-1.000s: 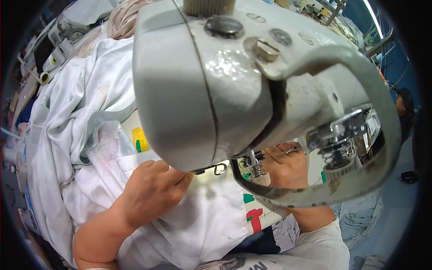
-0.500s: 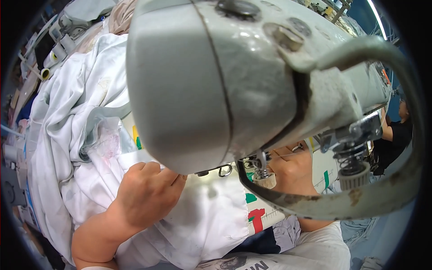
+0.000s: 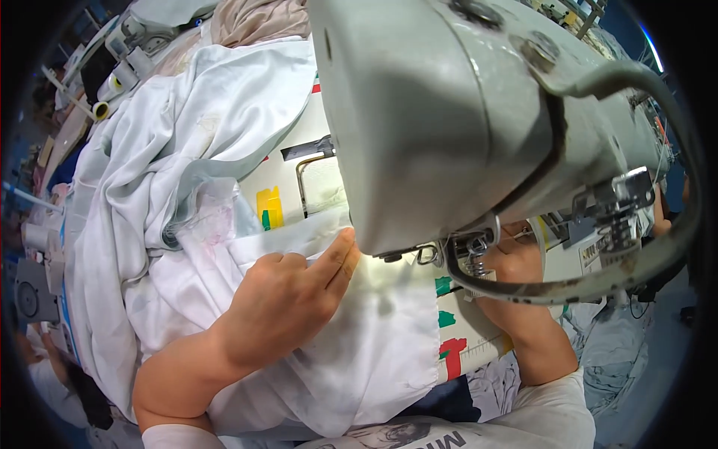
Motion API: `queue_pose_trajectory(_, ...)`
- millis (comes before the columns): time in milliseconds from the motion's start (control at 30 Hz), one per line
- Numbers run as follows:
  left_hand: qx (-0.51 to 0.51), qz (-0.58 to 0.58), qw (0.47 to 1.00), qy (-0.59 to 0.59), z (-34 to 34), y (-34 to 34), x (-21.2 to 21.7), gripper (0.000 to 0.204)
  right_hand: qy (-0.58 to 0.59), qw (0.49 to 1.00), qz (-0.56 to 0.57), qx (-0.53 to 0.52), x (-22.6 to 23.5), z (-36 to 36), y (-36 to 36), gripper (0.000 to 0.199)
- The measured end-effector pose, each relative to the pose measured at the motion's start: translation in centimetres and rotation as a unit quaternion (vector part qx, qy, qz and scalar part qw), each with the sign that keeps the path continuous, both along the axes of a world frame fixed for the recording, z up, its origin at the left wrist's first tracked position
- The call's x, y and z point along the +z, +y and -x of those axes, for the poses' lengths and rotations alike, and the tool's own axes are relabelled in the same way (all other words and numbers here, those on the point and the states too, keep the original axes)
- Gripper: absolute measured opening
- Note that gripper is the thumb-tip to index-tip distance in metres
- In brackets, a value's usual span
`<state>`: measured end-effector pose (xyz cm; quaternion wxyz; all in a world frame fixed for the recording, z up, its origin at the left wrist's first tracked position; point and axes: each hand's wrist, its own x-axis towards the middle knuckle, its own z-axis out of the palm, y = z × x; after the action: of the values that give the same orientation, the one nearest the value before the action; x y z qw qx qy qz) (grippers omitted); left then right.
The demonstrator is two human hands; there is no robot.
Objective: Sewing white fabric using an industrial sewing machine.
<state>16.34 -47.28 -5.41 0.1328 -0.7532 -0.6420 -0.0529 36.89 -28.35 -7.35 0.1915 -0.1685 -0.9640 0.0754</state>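
My left hand (image 3: 288,299) rests on white cloth (image 3: 314,382), its fingertips by the lower edge of the sewing machine head (image 3: 419,150). Two fingers stretch along a folded band of the cloth, the others are curled into it, and the thumb is hidden. My right hand (image 3: 516,258) lies beyond the presser and thread-tension parts (image 3: 475,251), right of the needle area. The machine covers most of its fingers, so what they hold does not show. Under the machine head the cloth is lit, and the needle itself is hidden.
Bunched white cloth (image 3: 172,127) spreads over the left side. The pale machine bed (image 3: 262,168) carries coloured tape pieces and a bent wire guide (image 3: 301,183). A curved metal arm (image 3: 598,288) arcs across the right. Thread cones (image 3: 123,75) stand far left.
My view has shifted, so the machine head sits further right and more of the bed shows. Two fingers of my left hand have straightened along the cloth band; before, they were bent.
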Motion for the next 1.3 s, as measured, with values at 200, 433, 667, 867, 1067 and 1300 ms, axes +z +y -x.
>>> queue_pose_trajectory(200,-0.024,0.022,0.999,0.019,0.9,0.0,-1.3,0.039,0.006,0.998,-0.052,0.031,-0.4,-0.3,0.4,0.028)
queue_pose_trajectory(433,-0.016,-0.002,0.997,-0.072,1.6,1.0,-0.4,0.039,0.047,0.998,-0.034,0.035,-0.4,0.2,0.6,0.031)
queue_pose_trajectory(667,0.005,0.019,0.998,-0.066,1.5,1.2,-0.4,0.034,0.095,0.994,0.056,0.015,-0.9,0.4,0.7,0.026)
queue_pose_trajectory(867,0.007,-0.004,1.000,-0.002,1.7,1.4,-1.8,0.030,-0.026,0.997,-0.076,-0.003,0.3,1.5,1.3,0.014)
queue_pose_trajectory(1067,-0.042,-0.008,0.994,-0.098,2.2,1.8,-1.9,0.035,0.123,0.988,-0.091,0.015,1.6,2.8,0.1,0.020)
queue_pose_trajectory(1300,-0.046,-0.009,0.991,-0.126,2.2,1.9,-1.8,0.041,0.270,0.941,0.163,0.127,1.2,3.6,0.4,0.019)
